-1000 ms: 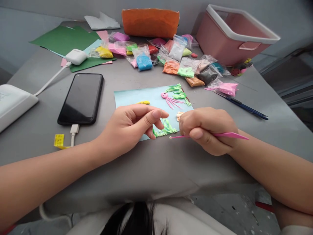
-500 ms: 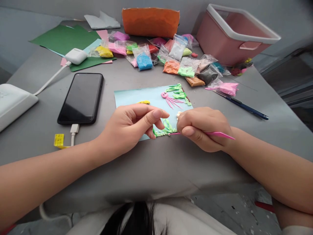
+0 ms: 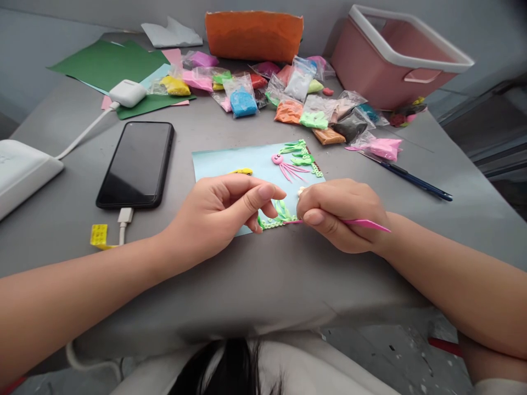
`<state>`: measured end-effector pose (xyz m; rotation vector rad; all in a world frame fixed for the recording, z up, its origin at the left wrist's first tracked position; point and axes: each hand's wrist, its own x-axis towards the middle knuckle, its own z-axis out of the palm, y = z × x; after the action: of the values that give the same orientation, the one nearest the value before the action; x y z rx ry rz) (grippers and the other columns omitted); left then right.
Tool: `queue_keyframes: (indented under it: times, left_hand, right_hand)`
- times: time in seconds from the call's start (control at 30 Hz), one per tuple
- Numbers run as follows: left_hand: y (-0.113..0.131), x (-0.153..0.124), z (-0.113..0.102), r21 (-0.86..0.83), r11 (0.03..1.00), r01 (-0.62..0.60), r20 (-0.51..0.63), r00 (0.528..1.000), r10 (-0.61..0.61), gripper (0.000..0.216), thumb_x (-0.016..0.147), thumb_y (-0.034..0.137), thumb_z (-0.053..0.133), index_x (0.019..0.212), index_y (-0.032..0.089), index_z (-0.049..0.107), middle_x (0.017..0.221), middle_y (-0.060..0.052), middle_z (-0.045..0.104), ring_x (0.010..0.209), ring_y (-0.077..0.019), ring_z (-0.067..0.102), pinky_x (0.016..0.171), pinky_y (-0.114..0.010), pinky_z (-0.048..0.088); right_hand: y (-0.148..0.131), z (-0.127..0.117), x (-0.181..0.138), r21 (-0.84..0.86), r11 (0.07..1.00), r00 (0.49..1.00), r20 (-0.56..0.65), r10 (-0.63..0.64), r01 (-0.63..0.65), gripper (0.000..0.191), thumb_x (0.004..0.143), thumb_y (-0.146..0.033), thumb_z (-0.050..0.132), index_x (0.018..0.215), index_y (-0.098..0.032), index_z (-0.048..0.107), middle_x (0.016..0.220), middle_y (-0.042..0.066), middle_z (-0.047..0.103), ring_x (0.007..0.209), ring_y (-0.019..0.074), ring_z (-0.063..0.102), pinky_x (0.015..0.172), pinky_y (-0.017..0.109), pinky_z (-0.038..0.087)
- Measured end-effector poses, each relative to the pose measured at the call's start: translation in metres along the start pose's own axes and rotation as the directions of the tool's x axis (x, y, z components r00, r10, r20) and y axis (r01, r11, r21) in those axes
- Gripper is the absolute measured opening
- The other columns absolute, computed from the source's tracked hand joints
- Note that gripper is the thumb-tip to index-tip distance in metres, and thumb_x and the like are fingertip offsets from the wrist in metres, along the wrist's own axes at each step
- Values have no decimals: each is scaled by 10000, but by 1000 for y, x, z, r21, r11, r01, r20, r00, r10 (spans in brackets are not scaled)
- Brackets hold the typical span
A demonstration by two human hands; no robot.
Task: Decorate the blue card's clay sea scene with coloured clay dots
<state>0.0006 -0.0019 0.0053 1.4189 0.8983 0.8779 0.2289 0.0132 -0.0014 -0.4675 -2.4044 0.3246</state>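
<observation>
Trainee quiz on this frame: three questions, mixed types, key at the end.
1. Which hand grips the pink tool?
A) left only
B) right only
C) both

2. True or false: the octopus figure on the light-blue card is green.

3. Fill in: the phone lies with its screen facing ____.

Key:
1. B, the right hand
2. False; it is pink
3. up

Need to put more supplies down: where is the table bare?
Bare table runs from the blue card to the near edge, between card and phone, and between the right forearm and dark-blue tool. Crowded: the back, where small bags spread from green paper to pink bin.
</observation>
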Motion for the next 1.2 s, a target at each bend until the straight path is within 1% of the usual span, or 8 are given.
queue_keyframes:
  times: [0.27, 0.53, 0.67, 0.77, 0.87, 0.93, 1.07, 1.2]
  left_hand:
    - [2, 0, 0, 21, 1000, 2, -2, 1000, -2, 232, 942, 391, 680, 926, 196, 805, 769, 16, 747, 579, -52, 602, 581, -131, 546]
    - [3, 0, 1, 24, 1000, 15, 10, 1000, -15, 222, 946, 372, 677, 914, 189, 798, 753, 28, 733, 576, -36, 590, 574, -105, 525]
    - [3, 0, 1, 24, 1000, 8, 7, 1000, -8, 219, 947, 373, 678, 916, 191, 797, 734, 24, 713, 581, -47, 582, 573, -122, 526]
    - [2, 0, 1, 16, 1000, 2, 4, 1000, -3, 277, 956, 427, 656, 917, 189, 792, 682, 20, 652, 578, -67, 584, 570, -159, 529]
    - [-1, -2, 2, -8, 999, -43, -19, 999, 43, 370, 967, 509, 603, 912, 197, 794, 595, 27, 501, 555, -95, 538, 547, -206, 525]
    - [-3, -4, 2, -25, 997, -72, -56, 996, 71, 378, 978, 520, 576, 963, 213, 797, 602, 22, 455, 565, -111, 510, 548, -227, 518]
    - [-2, -4, 2, -32, 998, -62, -64, 996, 60, 295, 997, 401, 570, 1158, 224, 743, 699, -1, 555, 623, -128, 534, 588, -245, 519]
    - [1, -1, 5, -21, 996, -89, 71, 993, 90, 341, 981, 320, 587, 1297, 198, 618, 783, -9, 675, 604, -112, 567, 616, -240, 535]
  right_hand:
    - [-1, 1, -1, 28, 1000, 1000, 25, -2, 1, 262, 1081, -267, 376, 826, -237, 426, 591, -56, 394, 501, 104, 382, 469, 235, 350]
    - [-4, 1, -3, 160, 987, 998, -57, -1, 10, 296, 1078, -288, 377, 808, -216, 476, 630, -24, 454, 547, 115, 422, 517, 259, 390]
    - [-5, 2, -3, 187, 982, 998, -62, 7, 4, 314, 1080, -299, 382, 797, -212, 486, 624, -23, 456, 544, 112, 427, 518, 259, 398]
    - [-7, 2, -2, 202, 979, 991, -128, 24, 2, 352, 1080, -336, 388, 769, -204, 489, 629, -13, 462, 543, 116, 453, 508, 264, 422]
    - [-7, 3, 0, 124, 992, 965, -262, 15, 18, 379, 1074, -360, 400, 746, -204, 510, 677, 20, 531, 600, 143, 555, 556, 302, 495]
    - [-6, 4, 1, 49, 999, 935, -354, 6, 12, 361, 1071, -348, 406, 763, -216, 540, 717, 33, 587, 660, 166, 621, 610, 333, 541]
    - [-6, 5, 4, -61, 997, 897, -442, 14, -46, 241, 1059, -300, 447, 896, -239, 614, 703, 10, 607, 634, 151, 614, 591, 307, 532]
    - [-12, 7, 4, -170, 981, 927, -375, 20, -90, 108, 990, -198, 589, 1039, -234, 679, 722, -4, 581, 569, 103, 521, 535, 253, 491]
